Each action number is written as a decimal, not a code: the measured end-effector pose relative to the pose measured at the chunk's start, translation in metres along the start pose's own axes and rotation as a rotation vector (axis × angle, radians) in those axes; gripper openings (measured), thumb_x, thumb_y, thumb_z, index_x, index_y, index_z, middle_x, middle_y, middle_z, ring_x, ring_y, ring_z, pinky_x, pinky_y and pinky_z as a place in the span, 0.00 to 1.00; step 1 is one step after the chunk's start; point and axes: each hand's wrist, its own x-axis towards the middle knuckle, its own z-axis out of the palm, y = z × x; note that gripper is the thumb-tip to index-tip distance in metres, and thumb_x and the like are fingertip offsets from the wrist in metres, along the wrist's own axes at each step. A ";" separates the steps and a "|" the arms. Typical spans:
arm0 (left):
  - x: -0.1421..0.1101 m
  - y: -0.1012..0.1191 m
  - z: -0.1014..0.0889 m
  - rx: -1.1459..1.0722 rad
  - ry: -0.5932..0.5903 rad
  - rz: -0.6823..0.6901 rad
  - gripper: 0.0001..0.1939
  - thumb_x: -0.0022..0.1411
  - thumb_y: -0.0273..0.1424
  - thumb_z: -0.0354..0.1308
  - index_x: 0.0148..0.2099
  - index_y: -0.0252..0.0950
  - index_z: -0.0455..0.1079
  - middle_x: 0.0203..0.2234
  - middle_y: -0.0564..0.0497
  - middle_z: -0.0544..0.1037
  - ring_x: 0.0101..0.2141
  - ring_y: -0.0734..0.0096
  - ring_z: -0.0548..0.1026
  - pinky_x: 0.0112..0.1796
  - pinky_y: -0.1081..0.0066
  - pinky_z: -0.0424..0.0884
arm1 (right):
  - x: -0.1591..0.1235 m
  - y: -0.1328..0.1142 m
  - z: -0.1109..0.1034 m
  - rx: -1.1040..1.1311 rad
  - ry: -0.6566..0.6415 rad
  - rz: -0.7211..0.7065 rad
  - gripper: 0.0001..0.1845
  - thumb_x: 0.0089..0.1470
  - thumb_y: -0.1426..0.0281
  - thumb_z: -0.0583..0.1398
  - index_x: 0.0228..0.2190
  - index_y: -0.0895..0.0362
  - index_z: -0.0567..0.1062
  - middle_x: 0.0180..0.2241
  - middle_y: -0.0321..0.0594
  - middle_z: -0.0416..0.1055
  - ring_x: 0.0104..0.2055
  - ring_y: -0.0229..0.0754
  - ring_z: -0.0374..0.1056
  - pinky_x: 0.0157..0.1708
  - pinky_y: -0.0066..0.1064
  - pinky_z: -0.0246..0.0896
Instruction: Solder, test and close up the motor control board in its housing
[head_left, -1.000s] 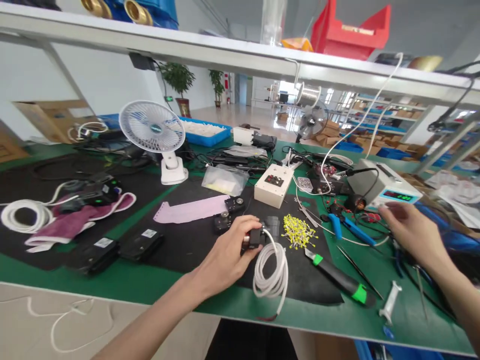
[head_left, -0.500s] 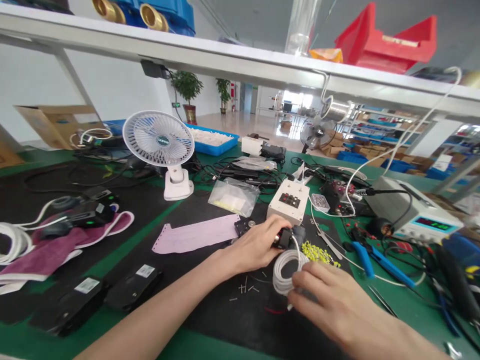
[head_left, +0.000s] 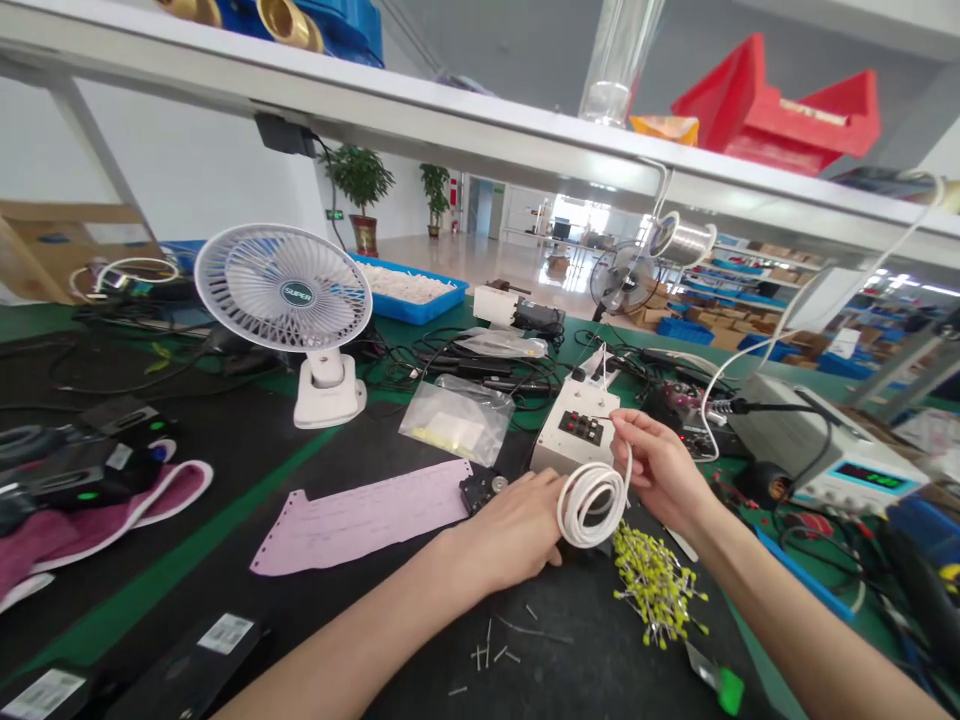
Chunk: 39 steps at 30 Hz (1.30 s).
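Observation:
My left hand (head_left: 517, 530) is closed around a small black part, mostly hidden now behind the fingers and the coil of white cable (head_left: 571, 518) beside it. Between the fingertips of my right hand (head_left: 658, 462) is the free end of that cable, with a thin dark wire pointing left. This wire end is at the red and black terminals (head_left: 583, 428) on a cream-coloured box (head_left: 556, 440); whether it touches them I cannot tell. Just right of the coil lies a pile of yellow-tipped pins (head_left: 656, 585). A black part with a round metal knob (head_left: 480, 488) sits left of my left hand.
A pink strip (head_left: 367, 515) and a clear plastic bag (head_left: 457, 420) lie on the black mat. Behind them stands a white fan (head_left: 326, 385). Loose small pins (head_left: 487, 645) are in front. A power supply (head_left: 832, 450) is at right, and a shelf (head_left: 465, 115) crosses above.
My right hand has moved from the far right to the coil, then up to the box with the cable end. The coil has been lifted, and my left hand stays on the black part.

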 end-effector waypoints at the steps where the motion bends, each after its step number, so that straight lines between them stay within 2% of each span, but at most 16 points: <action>1: 0.000 -0.003 -0.009 0.005 -0.019 0.003 0.34 0.49 0.18 0.72 0.58 0.39 0.72 0.51 0.42 0.81 0.51 0.48 0.79 0.50 0.57 0.75 | 0.002 0.001 -0.002 0.009 -0.005 -0.011 0.24 0.54 0.57 0.74 0.42 0.56 0.72 0.23 0.29 0.62 0.20 0.28 0.44 0.16 0.19 0.34; 3: 0.003 -0.009 -0.031 0.006 -0.048 0.020 0.35 0.48 0.16 0.72 0.57 0.43 0.75 0.51 0.47 0.82 0.51 0.52 0.80 0.50 0.62 0.75 | 0.002 0.002 -0.005 0.017 -0.017 -0.020 0.23 0.55 0.57 0.74 0.43 0.56 0.73 0.24 0.30 0.62 0.20 0.28 0.44 0.16 0.19 0.34; 5: 0.012 -0.016 -0.053 0.005 -0.041 0.016 0.31 0.53 0.16 0.69 0.57 0.48 0.77 0.51 0.52 0.84 0.49 0.58 0.82 0.49 0.67 0.75 | 0.002 0.002 -0.007 0.014 -0.036 -0.014 0.22 0.57 0.57 0.73 0.43 0.55 0.73 0.24 0.30 0.63 0.20 0.28 0.44 0.16 0.19 0.33; 7: 0.029 -0.023 -0.068 0.028 0.037 -0.040 0.20 0.63 0.21 0.62 0.53 0.46 0.79 0.46 0.50 0.86 0.45 0.59 0.84 0.45 0.66 0.76 | 0.005 0.002 -0.008 0.003 -0.060 -0.003 0.21 0.58 0.57 0.73 0.43 0.55 0.73 0.24 0.31 0.64 0.20 0.28 0.44 0.16 0.19 0.34; 9: 0.051 -0.029 -0.074 0.067 0.162 -0.102 0.16 0.68 0.25 0.59 0.56 0.43 0.78 0.49 0.45 0.85 0.49 0.53 0.82 0.49 0.60 0.75 | 0.010 0.002 -0.008 -0.013 -0.086 0.005 0.19 0.59 0.58 0.72 0.42 0.55 0.73 0.24 0.31 0.65 0.19 0.28 0.46 0.15 0.19 0.35; 11: 0.072 -0.035 -0.072 0.098 0.250 -0.138 0.16 0.68 0.27 0.60 0.56 0.42 0.78 0.50 0.43 0.84 0.51 0.50 0.81 0.51 0.57 0.73 | 0.017 0.002 -0.009 -0.032 -0.108 0.009 0.19 0.60 0.58 0.72 0.42 0.55 0.73 0.24 0.32 0.66 0.19 0.28 0.47 0.15 0.18 0.37; 14: 0.092 -0.043 -0.061 0.115 0.284 -0.149 0.09 0.68 0.28 0.60 0.45 0.43 0.82 0.41 0.47 0.86 0.44 0.54 0.83 0.47 0.61 0.74 | 0.028 0.004 -0.011 -0.061 -0.139 0.018 0.19 0.61 0.56 0.71 0.41 0.55 0.73 0.24 0.32 0.66 0.18 0.29 0.48 0.14 0.18 0.39; 16: 0.096 -0.049 -0.057 0.108 0.289 -0.141 0.08 0.69 0.29 0.60 0.42 0.43 0.82 0.38 0.49 0.86 0.41 0.57 0.83 0.45 0.64 0.74 | 0.035 0.003 -0.013 -0.085 -0.164 0.026 0.19 0.62 0.55 0.70 0.41 0.55 0.73 0.24 0.33 0.67 0.18 0.29 0.50 0.13 0.19 0.41; 19: 0.097 -0.057 -0.055 0.079 0.290 -0.127 0.07 0.68 0.28 0.60 0.43 0.43 0.80 0.37 0.51 0.85 0.39 0.60 0.83 0.42 0.67 0.73 | 0.042 0.001 -0.018 -0.150 -0.208 0.023 0.18 0.64 0.54 0.68 0.42 0.55 0.75 0.26 0.34 0.69 0.18 0.30 0.54 0.14 0.20 0.47; 22: 0.100 -0.065 -0.057 0.055 0.292 -0.126 0.08 0.69 0.27 0.58 0.43 0.42 0.78 0.37 0.52 0.85 0.38 0.63 0.82 0.40 0.69 0.72 | 0.050 -0.002 -0.023 -0.262 -0.253 -0.035 0.17 0.65 0.54 0.66 0.46 0.55 0.78 0.31 0.38 0.73 0.22 0.33 0.62 0.20 0.24 0.60; 24: 0.103 -0.068 -0.055 0.053 0.302 -0.133 0.08 0.69 0.27 0.57 0.43 0.42 0.77 0.37 0.52 0.85 0.38 0.63 0.82 0.40 0.70 0.72 | 0.056 -0.002 -0.025 -0.364 -0.261 -0.130 0.17 0.64 0.56 0.69 0.47 0.54 0.81 0.36 0.41 0.75 0.29 0.38 0.69 0.30 0.30 0.69; 27: 0.108 -0.068 -0.050 0.072 0.326 -0.149 0.08 0.71 0.28 0.56 0.45 0.42 0.76 0.37 0.52 0.84 0.39 0.62 0.82 0.40 0.68 0.71 | 0.066 0.004 -0.029 -0.519 -0.188 -0.340 0.13 0.58 0.61 0.73 0.44 0.51 0.85 0.45 0.43 0.76 0.44 0.45 0.72 0.47 0.36 0.71; 30: 0.110 -0.066 -0.046 0.110 0.344 -0.165 0.06 0.73 0.30 0.56 0.46 0.42 0.75 0.39 0.50 0.84 0.40 0.60 0.82 0.41 0.66 0.71 | 0.072 0.015 -0.033 -0.621 -0.044 -0.487 0.06 0.62 0.64 0.70 0.42 0.48 0.86 0.47 0.41 0.77 0.51 0.48 0.71 0.56 0.38 0.65; 34: 0.108 -0.062 -0.046 0.185 0.363 -0.204 0.07 0.73 0.30 0.57 0.51 0.39 0.72 0.39 0.47 0.83 0.39 0.56 0.82 0.39 0.64 0.70 | 0.076 0.029 -0.039 -0.679 0.090 -0.480 0.07 0.66 0.64 0.66 0.44 0.48 0.85 0.46 0.39 0.80 0.45 0.47 0.74 0.53 0.39 0.66; 39: 0.108 -0.059 -0.046 0.247 0.297 -0.171 0.06 0.73 0.31 0.57 0.44 0.42 0.76 0.38 0.51 0.84 0.39 0.56 0.82 0.40 0.63 0.71 | 0.079 0.031 -0.039 -0.614 0.083 -0.394 0.12 0.63 0.59 0.68 0.41 0.54 0.85 0.42 0.42 0.82 0.43 0.48 0.77 0.47 0.38 0.72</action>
